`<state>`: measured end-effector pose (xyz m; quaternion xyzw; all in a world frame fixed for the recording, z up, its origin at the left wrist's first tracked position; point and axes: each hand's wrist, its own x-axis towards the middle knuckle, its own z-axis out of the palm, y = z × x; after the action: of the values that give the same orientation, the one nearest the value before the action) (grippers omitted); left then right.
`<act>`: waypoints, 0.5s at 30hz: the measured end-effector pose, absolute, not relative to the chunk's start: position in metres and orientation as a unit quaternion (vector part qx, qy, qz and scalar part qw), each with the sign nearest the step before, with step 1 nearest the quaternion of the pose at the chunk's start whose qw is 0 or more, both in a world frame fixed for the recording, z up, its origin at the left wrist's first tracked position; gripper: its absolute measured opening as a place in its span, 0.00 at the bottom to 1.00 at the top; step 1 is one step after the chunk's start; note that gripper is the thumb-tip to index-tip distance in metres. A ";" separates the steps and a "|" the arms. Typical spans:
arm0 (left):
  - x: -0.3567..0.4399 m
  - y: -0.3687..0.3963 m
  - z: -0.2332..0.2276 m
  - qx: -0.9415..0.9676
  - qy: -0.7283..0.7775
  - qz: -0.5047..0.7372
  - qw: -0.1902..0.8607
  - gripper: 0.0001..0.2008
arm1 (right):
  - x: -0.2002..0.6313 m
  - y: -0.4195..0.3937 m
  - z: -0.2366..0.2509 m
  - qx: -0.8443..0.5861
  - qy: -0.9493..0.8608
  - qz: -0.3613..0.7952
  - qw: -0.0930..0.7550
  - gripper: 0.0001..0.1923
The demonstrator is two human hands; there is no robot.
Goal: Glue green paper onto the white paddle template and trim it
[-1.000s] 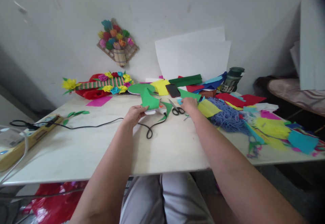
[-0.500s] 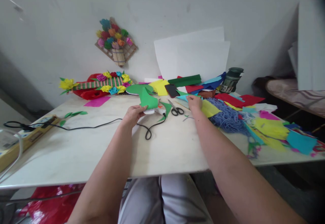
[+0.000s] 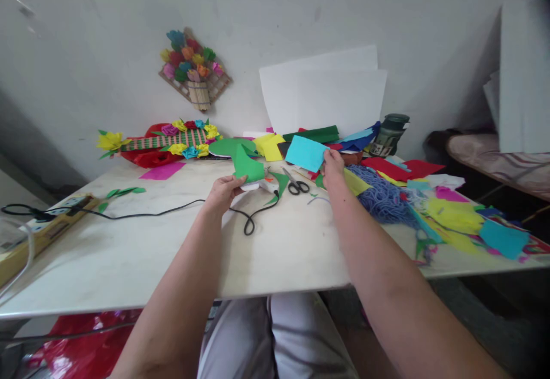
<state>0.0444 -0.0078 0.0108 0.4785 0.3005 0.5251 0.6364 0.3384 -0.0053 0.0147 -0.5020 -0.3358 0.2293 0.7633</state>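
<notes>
My left hand [image 3: 224, 192] is closed on a cut piece of green paper [image 3: 248, 165], pinching its lower edge. Just under that paper, partly covered, lies a white corded tool [image 3: 270, 185] that looks like a glue gun. A light blue sheet of paper [image 3: 306, 153] is raised above the table in my right hand [image 3: 334, 168], gripped at its right edge. Black-handled scissors [image 3: 298, 187] lie between my hands with the blades pointing away. A rounded green piece [image 3: 230, 147] rests behind the green paper in my left hand.
Blue yarn [image 3: 387, 198] and paper scraps [image 3: 458, 216] spread across the right side. A paper-flower craft [image 3: 172, 141] lies at the back left. A black cord [image 3: 150, 215] runs to a power strip [image 3: 71, 218]. A dark jar [image 3: 390, 134] stands at the back right.
My right hand has lifted the light blue sheet from the pile, turning its face into view over the dark phone-like object. My left hand stays with the green paper.
</notes>
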 end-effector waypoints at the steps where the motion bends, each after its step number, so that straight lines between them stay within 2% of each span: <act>1: 0.045 -0.008 0.011 0.479 0.300 0.526 0.635 0.12 | 0.336 -0.007 0.017 -0.497 -0.341 0.247 0.759 0.12; 9: 0.044 -0.010 0.010 0.498 0.338 0.531 0.596 0.14 | 0.295 -0.014 0.025 -0.426 -0.440 0.318 0.724 0.12; 13: 0.042 -0.009 0.005 0.504 0.325 0.543 0.589 0.14 | 0.261 -0.021 0.025 -0.414 -0.511 0.274 0.702 0.13; 15: 0.042 -0.007 0.003 0.504 0.331 0.545 0.582 0.14 | 0.245 -0.028 0.025 -0.437 -0.574 0.212 0.660 0.14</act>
<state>0.0419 -0.0072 0.0026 0.5045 0.3309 0.5451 0.5821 0.2451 -0.0285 0.0248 -0.4369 -0.5735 0.2124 0.6596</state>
